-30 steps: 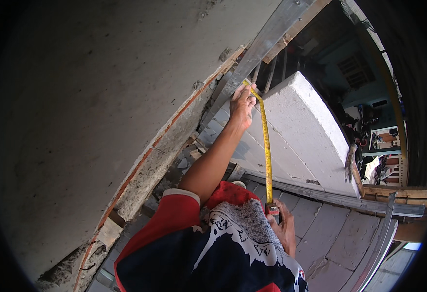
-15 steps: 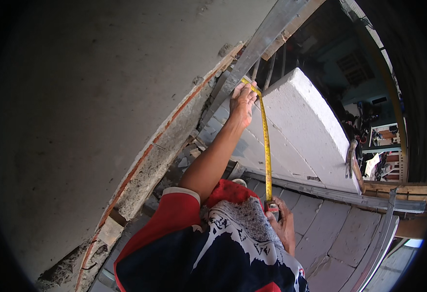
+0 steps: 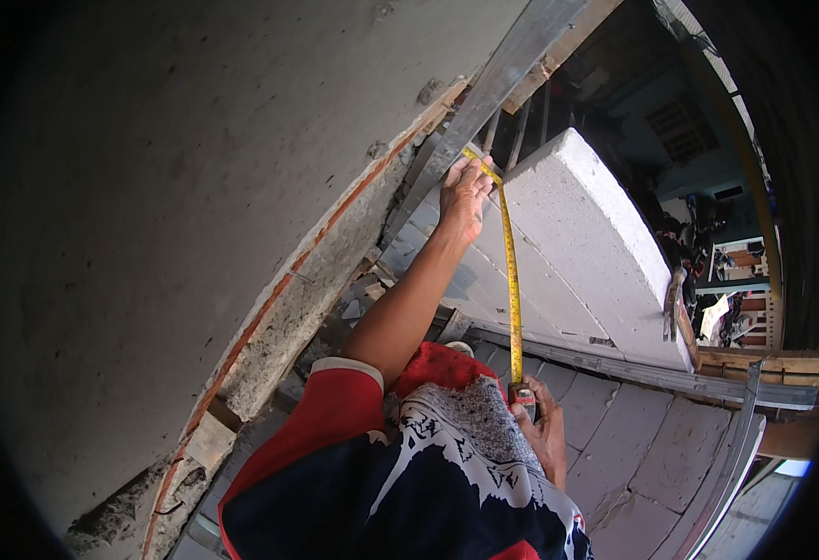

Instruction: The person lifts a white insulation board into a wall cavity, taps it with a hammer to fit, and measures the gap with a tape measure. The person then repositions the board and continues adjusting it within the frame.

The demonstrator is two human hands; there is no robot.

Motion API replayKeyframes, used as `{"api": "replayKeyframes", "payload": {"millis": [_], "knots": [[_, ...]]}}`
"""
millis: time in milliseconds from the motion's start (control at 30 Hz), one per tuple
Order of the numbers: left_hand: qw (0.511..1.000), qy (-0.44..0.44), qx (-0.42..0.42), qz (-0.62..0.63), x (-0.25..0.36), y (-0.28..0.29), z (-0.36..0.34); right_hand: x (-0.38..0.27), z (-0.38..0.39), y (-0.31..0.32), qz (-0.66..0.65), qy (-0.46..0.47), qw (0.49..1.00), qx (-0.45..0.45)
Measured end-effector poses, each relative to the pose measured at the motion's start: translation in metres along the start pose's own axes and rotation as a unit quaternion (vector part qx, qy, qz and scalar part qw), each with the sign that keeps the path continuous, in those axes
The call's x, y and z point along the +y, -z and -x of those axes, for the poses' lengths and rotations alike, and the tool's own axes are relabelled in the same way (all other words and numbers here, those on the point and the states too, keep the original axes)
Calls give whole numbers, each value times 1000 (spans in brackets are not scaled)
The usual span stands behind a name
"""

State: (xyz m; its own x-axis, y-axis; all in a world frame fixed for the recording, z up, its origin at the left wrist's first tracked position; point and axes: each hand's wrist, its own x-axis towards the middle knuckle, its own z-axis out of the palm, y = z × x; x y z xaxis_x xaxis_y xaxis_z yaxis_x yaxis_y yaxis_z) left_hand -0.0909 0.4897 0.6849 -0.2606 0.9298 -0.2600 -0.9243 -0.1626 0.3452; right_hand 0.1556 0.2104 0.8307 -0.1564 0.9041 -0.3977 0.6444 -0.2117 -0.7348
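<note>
A yellow tape measure is pulled out between my two hands. My left hand is up by the top of the white block wall, its fingers closed on the blade near a metal channel. There the blade bends, with a short end running toward the channel. Close to my body, my right hand grips the red and black tape case. Part of that hand's fingers is hidden behind the case.
A grey plastered wall with a broken, brick-edged border rises on the left. On the block wall's right edge rests a hammer. Metal rails cross below the blocks, over a floor of grey panels.
</note>
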Motion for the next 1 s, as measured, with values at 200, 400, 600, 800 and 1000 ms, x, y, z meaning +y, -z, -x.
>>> {"api": "replayKeyframes", "payload": {"millis": [200,400,600,800,1000], "knots": [[1000,-6,-1,5,0,0,0,-7,-2,-2,4,-8,1000,9],[1000,-7,-3,14,-1,1,0,-9,-3,-3,-18,-6,1000,14],[1000,-5,-2,16,0,1,0,-9,-5,-4,-19,-16,1000,16],[1000,-5,-2,20,0,1,0,-3,-6,-3,-22,-24,999,13],[1000,-10,-5,17,-2,3,-1,-5,-7,-3,-27,-25,999,8]]}}
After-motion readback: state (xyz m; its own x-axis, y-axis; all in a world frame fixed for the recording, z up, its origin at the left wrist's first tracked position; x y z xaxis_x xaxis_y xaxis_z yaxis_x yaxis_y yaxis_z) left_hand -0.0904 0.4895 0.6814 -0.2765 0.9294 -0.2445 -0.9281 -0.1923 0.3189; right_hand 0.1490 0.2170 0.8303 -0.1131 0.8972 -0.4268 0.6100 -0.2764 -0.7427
